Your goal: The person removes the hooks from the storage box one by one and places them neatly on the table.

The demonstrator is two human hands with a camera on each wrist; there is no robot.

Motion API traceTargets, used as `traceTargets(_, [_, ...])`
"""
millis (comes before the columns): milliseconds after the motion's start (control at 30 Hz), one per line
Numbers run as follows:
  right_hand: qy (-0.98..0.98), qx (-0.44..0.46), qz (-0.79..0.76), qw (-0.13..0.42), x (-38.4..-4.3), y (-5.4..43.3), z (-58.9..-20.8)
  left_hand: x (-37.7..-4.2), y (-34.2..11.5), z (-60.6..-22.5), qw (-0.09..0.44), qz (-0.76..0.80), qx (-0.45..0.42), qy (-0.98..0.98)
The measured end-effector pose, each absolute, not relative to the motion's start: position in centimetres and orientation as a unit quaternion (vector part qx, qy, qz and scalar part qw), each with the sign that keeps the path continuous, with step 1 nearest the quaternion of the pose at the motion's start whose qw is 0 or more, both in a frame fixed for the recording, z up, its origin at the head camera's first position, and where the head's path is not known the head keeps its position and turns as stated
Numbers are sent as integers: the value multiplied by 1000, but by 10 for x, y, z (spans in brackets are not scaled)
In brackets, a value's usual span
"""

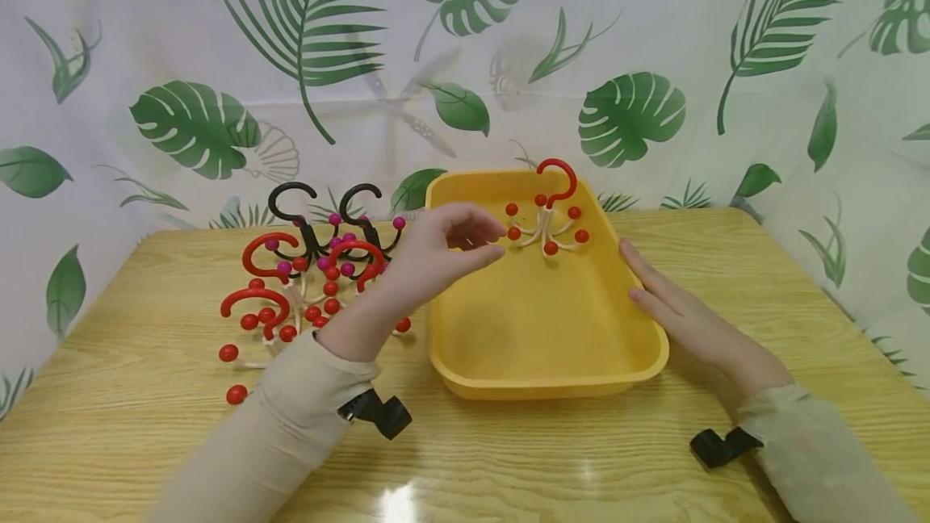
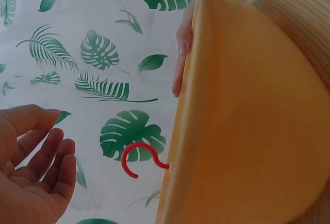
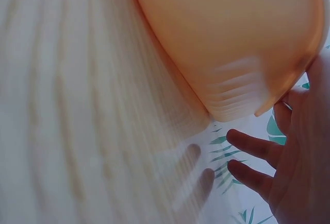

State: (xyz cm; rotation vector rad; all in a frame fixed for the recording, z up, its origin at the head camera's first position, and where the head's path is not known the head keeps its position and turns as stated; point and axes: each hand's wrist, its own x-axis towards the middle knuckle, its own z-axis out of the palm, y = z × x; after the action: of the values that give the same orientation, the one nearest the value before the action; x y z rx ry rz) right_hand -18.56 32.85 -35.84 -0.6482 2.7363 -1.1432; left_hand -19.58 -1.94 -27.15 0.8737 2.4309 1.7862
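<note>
My left hand [image 1: 433,253] hovers over the left rim of a yellow plastic tub [image 1: 534,329], its fingers loosely bent and nothing between thumb and fingertips. In the left wrist view the same hand [image 2: 33,165] is seen apart from the tub. On the tub's right rim rest the fingers of my right hand [image 1: 679,321]; the right wrist view shows some fingers [image 3: 255,149] stretched out beside its outer wall. Inside the tub, near the far end, stands a hook hanger [image 1: 546,220] with a red hook and white prongs tipped with red balls.
Left of the tub, several more hook hangers lie clustered on the wooden table [image 1: 116,426]: red-hooked hangers [image 1: 272,321] in front, black hangers [image 1: 308,236] with magenta balls behind. My left forearm partly covers them. A leaf-patterned cloth [image 1: 494,63] hangs behind the table.
</note>
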Motion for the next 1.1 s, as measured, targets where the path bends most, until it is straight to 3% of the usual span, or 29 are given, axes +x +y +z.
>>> traceTargets(500, [901, -217, -375, 41, -186, 329, -360, -221, 30, -256, 32, 633, 243, 734])
traceTargets(1100, [892, -215, -394, 53, -188, 326, -361, -274, 95, -280, 44, 718, 135, 681])
